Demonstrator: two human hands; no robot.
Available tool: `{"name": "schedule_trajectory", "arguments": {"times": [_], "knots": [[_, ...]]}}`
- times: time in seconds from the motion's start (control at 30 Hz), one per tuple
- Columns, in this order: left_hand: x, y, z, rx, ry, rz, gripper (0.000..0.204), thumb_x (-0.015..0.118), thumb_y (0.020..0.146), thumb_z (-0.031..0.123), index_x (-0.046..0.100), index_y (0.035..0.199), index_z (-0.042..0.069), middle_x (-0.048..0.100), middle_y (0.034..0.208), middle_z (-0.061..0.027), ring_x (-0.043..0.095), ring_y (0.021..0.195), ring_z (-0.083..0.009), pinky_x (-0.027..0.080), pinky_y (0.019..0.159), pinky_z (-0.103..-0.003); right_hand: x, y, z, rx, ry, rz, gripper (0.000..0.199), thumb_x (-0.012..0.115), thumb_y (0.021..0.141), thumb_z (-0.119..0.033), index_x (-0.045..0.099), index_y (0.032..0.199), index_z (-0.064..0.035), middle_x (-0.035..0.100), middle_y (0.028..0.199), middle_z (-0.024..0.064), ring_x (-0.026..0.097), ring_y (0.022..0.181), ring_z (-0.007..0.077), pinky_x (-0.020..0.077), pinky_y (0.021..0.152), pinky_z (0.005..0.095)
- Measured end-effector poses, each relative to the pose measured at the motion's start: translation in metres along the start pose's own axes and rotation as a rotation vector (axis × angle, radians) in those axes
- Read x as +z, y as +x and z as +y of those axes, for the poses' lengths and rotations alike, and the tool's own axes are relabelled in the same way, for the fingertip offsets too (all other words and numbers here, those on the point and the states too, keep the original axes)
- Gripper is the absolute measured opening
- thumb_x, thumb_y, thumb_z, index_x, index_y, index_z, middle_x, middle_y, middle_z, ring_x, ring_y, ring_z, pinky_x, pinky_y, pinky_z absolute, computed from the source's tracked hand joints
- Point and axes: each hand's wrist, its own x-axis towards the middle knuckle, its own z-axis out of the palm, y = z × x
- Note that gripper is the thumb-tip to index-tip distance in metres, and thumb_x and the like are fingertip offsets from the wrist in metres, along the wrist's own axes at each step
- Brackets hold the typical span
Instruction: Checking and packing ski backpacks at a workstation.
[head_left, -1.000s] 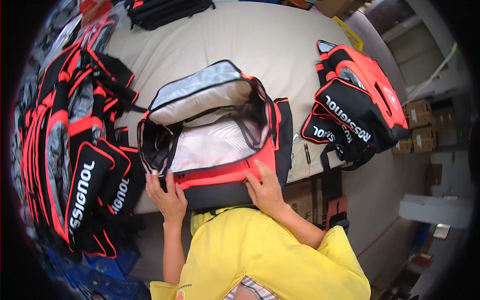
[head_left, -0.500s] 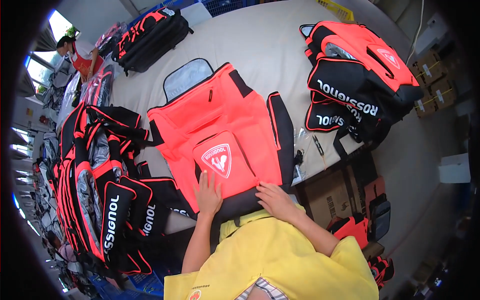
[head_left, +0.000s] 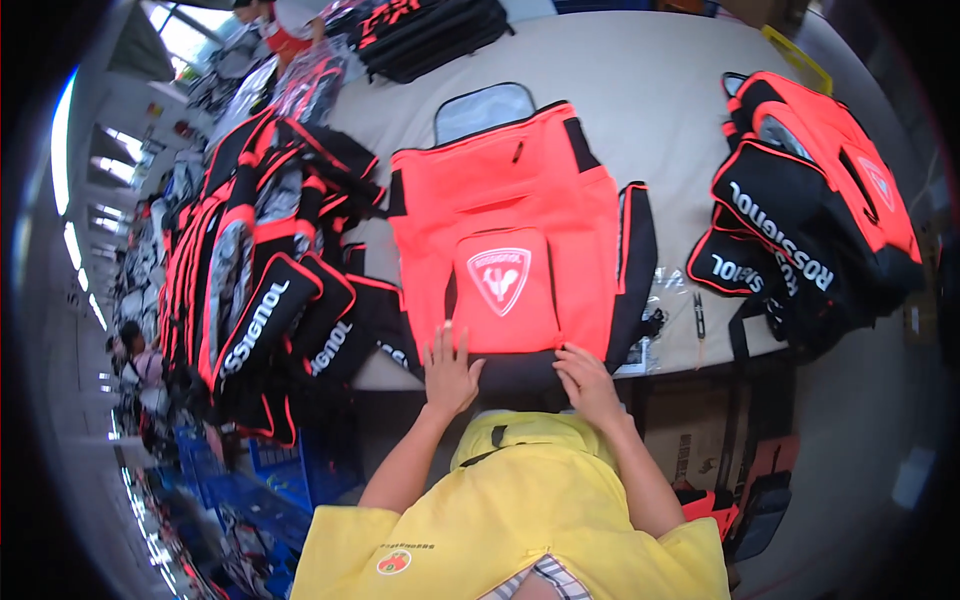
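A pale worktable (head_left: 650, 110) fills the view, with bags on every side. Both hands lie flat on the near edge of the orange bag (head_left: 510, 230): left hand (head_left: 450, 372) with fingers spread by the lower corner of its front pocket (head_left: 503, 290), right hand (head_left: 588, 382) open on the black base, neither closed on anything. The bag lies face up just beyond the fingertips, lid shut. Left of the left hand a heap of bags (head_left: 270, 290); well right of the right hand another bag (head_left: 810, 220). This one looks closed and laid flat, and seemingly more wait.

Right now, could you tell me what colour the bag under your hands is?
The bag is bright orange-red with black trim, per the head view.
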Motion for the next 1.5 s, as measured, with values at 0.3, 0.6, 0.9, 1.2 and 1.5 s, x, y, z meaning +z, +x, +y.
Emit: {"name": "schedule_trajectory", "arguments": {"times": [0.3, 0.6, 0.9, 1.2, 1.5], "knots": [[0.004, -0.071, -0.014, -0.184, -0.126, 0.1, 0.074, 0.066, 0.102, 0.033, 0.038, 0.163, 0.003, 0.028, 0.172, -0.0228, 0.022, 0.162, -0.0417, 0.024, 0.125, -0.064, -0.001, -0.003, -0.008, 0.052, -0.004, 0.017, 0.016, 0.07, 0.098, -0.004, 0.076, 0.112, -0.0005, 0.075, 0.126, 0.0158, 0.064, 0.132, 0.0348, 0.049, 0.113, 0.0443], [-0.006, -0.055, -0.053, -0.28, -0.466, 0.418, 0.069, 0.078, 0.095, 0.03, 0.049, 0.149, -0.002, 0.044, 0.153, -0.0272, 0.046, 0.139, -0.045, 0.038, 0.116, -0.053, 0.047, 0.041, -0.055, -0.05, -0.442, 0.222, 0.021, 0.077, 0.095, -0.017, 0.072, 0.11, -0.0047, 0.069, 0.103, 0.0153, 0.062, 0.102, 0.0371, 0.0506, 0.092, 0.0477], [0.012, -0.054, -0.07, -0.434, -0.673, 0.273, 0.113, 0.09, 0.082, 0.045, 0.027, 0.163, -0.001, 0.026, 0.165, -0.0365, 0.031, 0.151, -0.0541, 0.03, 0.123, -0.06, 0.186, 0.145, -0.088, -0.231, -0.498, -0.327, 0.027, 0.082, 0.087, -0.022, 0.075, 0.108, -0.0059, 0.068, 0.102, 0.0145, 0.068, 0.093, 0.0366, 0.0562, 0.079, 0.0464], [0.04, -0.037, -0.058, -0.693, -0.816, 0.278, 0.109, 0.085, 0.086, 0.051, 0.027, 0.166, 0.005, 0.031, 0.165, -0.0344, 0.03, 0.154, -0.0518, 0.028, 0.125, -0.059, 0.171, 0.181, -0.089, -0.16, -0.574, -0.574, 0.019, 0.074, 0.096, -0.026, 0.073, 0.099, -0.0064, 0.069, 0.092, 0.0131, 0.071, 0.084, 0.036, 0.058, 0.069, 0.048], [0.038, -0.014, -0.05, -0.765, -0.741, 0.174, 0.106, 0.08, 0.092, 0.052, 0.024, 0.168, 0.004, 0.036, 0.165, -0.032, 0.03, 0.156, -0.0492, 0.027, 0.127, -0.057, 0.163, 0.367, 0.017, 0.038, -0.664, -0.531, 0.036, 0.073, 0.095, -0.042, 0.082, 0.098, -0.0076, 0.078, 0.1, 0.0203, 0.075, 0.094, 0.0398, 0.0581, 0.079, 0.0516]]}}
